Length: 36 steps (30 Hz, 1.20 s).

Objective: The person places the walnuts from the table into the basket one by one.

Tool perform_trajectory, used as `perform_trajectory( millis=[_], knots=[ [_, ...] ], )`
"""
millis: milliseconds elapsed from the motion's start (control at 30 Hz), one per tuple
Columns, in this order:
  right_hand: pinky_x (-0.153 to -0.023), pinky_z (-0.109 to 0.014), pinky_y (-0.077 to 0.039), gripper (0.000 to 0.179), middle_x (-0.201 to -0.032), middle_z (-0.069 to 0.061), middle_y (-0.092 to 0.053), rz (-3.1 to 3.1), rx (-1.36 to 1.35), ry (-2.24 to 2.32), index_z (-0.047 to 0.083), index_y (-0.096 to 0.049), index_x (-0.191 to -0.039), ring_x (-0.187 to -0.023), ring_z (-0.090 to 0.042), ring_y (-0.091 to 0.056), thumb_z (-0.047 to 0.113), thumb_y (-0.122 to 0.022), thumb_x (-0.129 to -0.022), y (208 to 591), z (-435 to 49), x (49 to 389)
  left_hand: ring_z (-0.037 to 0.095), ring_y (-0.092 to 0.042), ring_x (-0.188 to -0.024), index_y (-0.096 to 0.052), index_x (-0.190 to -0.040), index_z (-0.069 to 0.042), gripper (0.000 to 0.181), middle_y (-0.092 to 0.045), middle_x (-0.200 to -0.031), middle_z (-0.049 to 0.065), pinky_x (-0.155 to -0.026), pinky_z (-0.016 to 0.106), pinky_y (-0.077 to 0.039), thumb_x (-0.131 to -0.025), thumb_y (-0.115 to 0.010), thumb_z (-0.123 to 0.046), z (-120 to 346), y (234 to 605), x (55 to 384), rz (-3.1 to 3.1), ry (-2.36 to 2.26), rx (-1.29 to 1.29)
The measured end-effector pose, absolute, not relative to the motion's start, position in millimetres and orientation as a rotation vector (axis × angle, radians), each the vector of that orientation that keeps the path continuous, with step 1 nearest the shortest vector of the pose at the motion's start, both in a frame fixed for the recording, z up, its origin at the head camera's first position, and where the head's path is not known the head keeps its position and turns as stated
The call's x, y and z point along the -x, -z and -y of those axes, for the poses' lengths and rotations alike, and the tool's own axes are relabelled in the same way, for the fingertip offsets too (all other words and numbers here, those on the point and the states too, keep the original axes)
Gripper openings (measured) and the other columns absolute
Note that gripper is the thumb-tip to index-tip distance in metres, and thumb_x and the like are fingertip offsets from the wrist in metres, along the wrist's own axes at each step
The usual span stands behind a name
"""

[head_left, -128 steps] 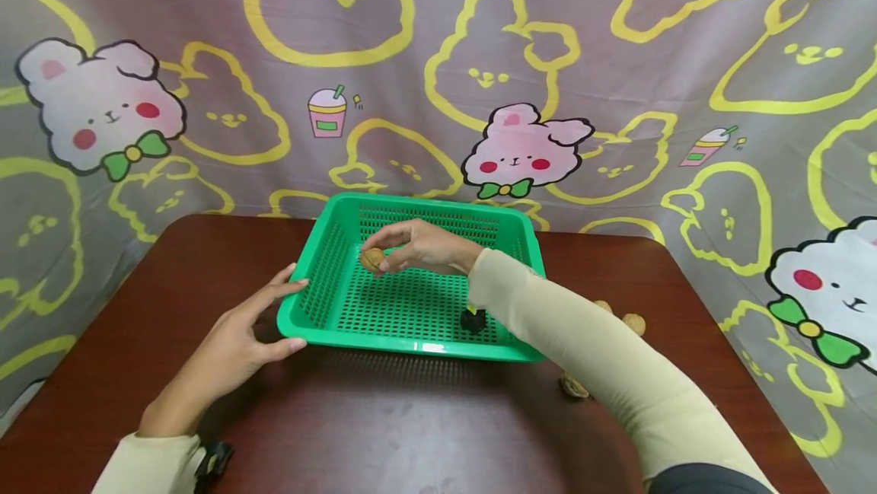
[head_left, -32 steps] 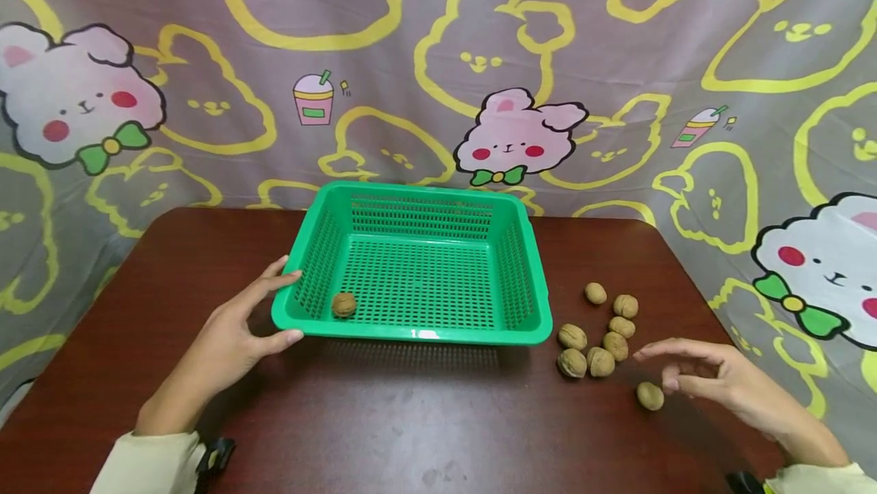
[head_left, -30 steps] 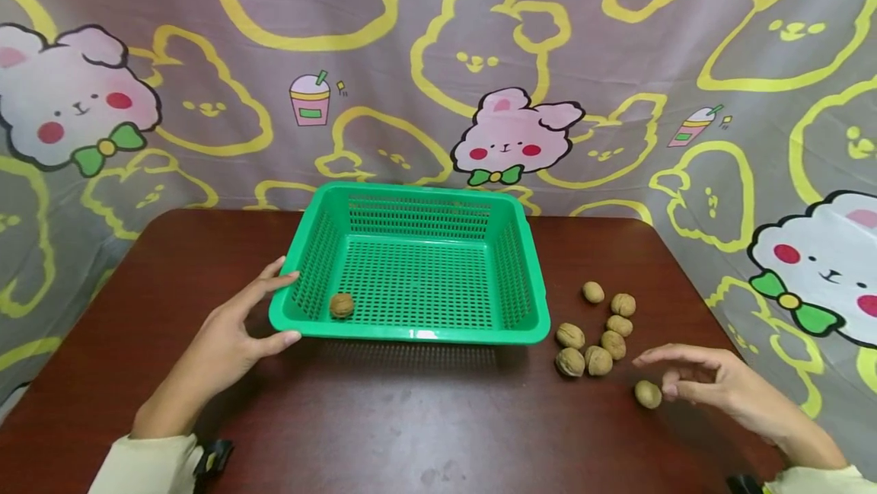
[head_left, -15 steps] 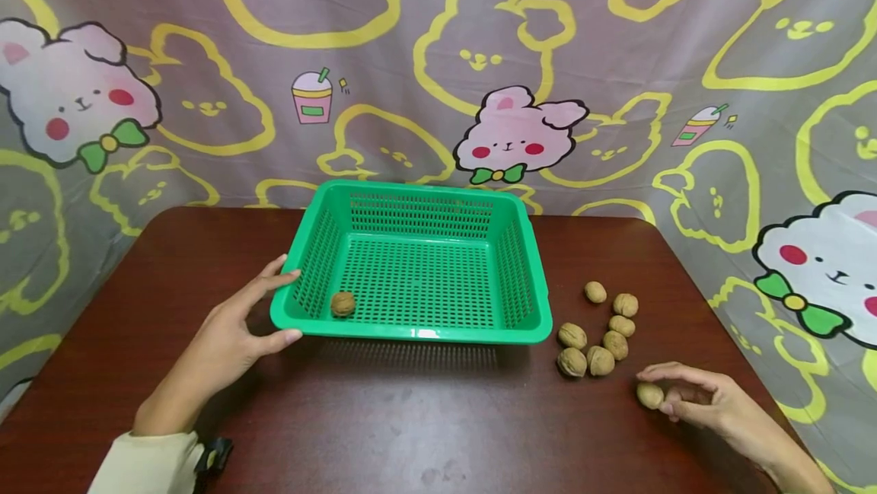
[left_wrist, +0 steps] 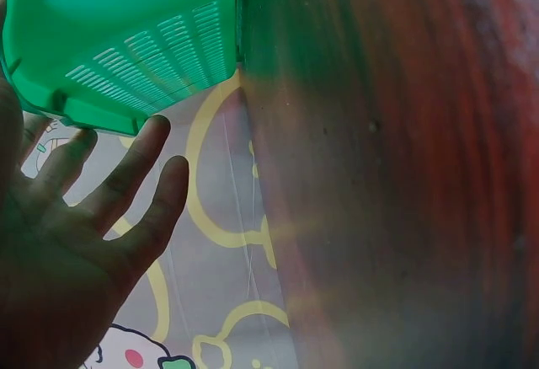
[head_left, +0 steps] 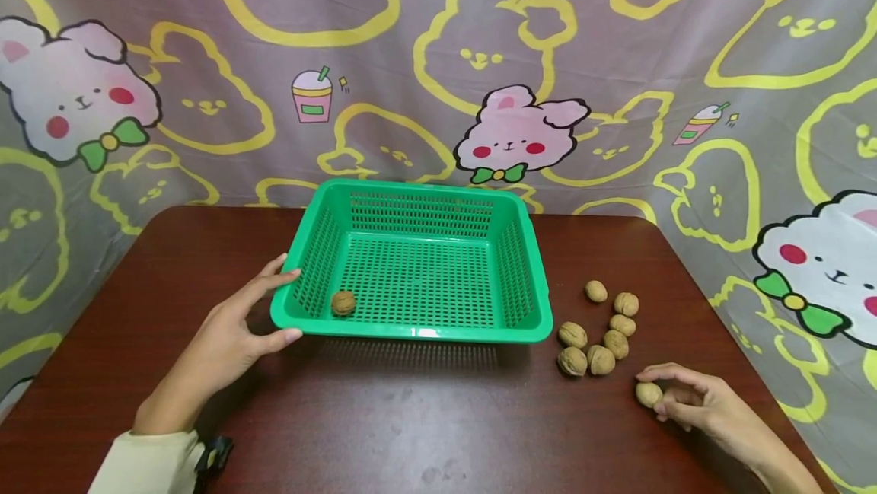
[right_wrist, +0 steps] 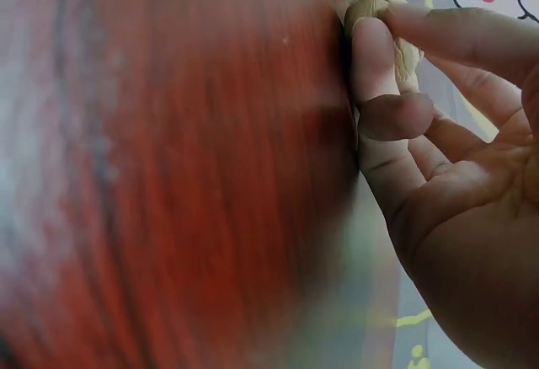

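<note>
In the head view, my right hand pinches a pale walnut between thumb and fingers, low at the table's right side. The right wrist view shows the thumb and index finger against that walnut, part of it hidden behind the fingers. My left hand holds the front left corner of a green plastic basket, its thumb at the front rim and fingers at the left rim. Seen from the left wrist, the fingers reach up to the basket's rim. One brown walnut lies inside, near the front left corner.
Several loose walnuts lie on the dark red-brown table between the basket and my right hand. A patterned cloth with cartoon rabbits hangs behind the table and along its sides.
My right hand first held a walnut over the basket, then moved to the table's right side. It has lowered and closed its fingers on the pale walnut. The left hand stays at the basket corner.
</note>
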State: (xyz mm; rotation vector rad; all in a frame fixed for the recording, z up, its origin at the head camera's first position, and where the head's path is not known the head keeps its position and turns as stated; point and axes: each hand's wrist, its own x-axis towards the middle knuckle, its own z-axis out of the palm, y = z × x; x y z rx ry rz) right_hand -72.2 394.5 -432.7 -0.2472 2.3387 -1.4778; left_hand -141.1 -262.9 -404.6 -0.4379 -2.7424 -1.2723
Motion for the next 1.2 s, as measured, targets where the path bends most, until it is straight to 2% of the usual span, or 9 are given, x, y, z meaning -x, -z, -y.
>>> perform_trajectory(
  millis=[300,567,700,900,1200],
  knots=[
    [-0.055,-0.038,-0.053,0.027,-0.084,-0.005,-0.071,-2.374,0.276,1.489,-0.003,-0.060,-0.130,-0.068,-0.024,-0.066,-0.002,-0.058,-0.103,433,-389,73,0.050,-0.037,-0.151,-0.049,-0.156,-0.023,0.084,-0.026,-0.175,0.003,-0.105,0.074,-0.037,-0.083,-0.090,-0.018,262,404,141,2.745,1.276,0.438],
    [-0.057,-0.036,-0.055,0.029,-0.085,-0.003,-0.073,-2.383,0.293,1.539,0.005,-0.064,-0.128,-0.072,-0.019,-0.068,-0.006,-0.056,-0.103,435,-390,74,0.049,-0.039,-0.150,-0.050,-0.155,-0.022,0.084,-0.027,-0.174,0.006,-0.105,0.072,-0.038,-0.082,-0.091,-0.017,262,405,143,2.741,1.263,0.443],
    [-0.063,-0.034,-0.059,0.029,-0.094,0.003,-0.074,-2.418,0.291,1.538,0.006,-0.064,-0.129,-0.076,-0.017,-0.070,-0.006,-0.056,-0.103,433,-386,76,0.050,-0.037,-0.151,-0.050,-0.155,-0.022,0.084,-0.026,-0.174,0.005,-0.105,0.073,-0.037,-0.083,-0.091,-0.016,263,405,142,2.734,1.279,0.448],
    [-0.066,-0.034,-0.061,0.028,-0.111,0.011,-0.073,-2.476,0.389,1.555,-0.002,-0.061,-0.129,-0.080,-0.018,-0.073,-0.008,-0.058,-0.101,422,-365,81,0.049,-0.038,-0.150,-0.050,-0.156,-0.022,0.083,-0.026,-0.175,0.003,-0.105,0.071,-0.038,-0.083,-0.090,-0.016,262,404,142,2.736,1.279,0.449],
    [-0.071,-0.031,-0.062,0.032,-0.122,0.007,-0.068,-2.405,0.604,1.704,-0.010,-0.058,-0.130,-0.085,-0.014,-0.074,-0.018,-0.053,-0.099,401,-337,92,0.048,-0.036,-0.152,-0.050,-0.155,-0.024,0.084,-0.026,-0.174,0.001,-0.106,0.072,-0.037,-0.082,-0.091,-0.015,262,406,142,2.726,1.287,0.441]
  ],
)
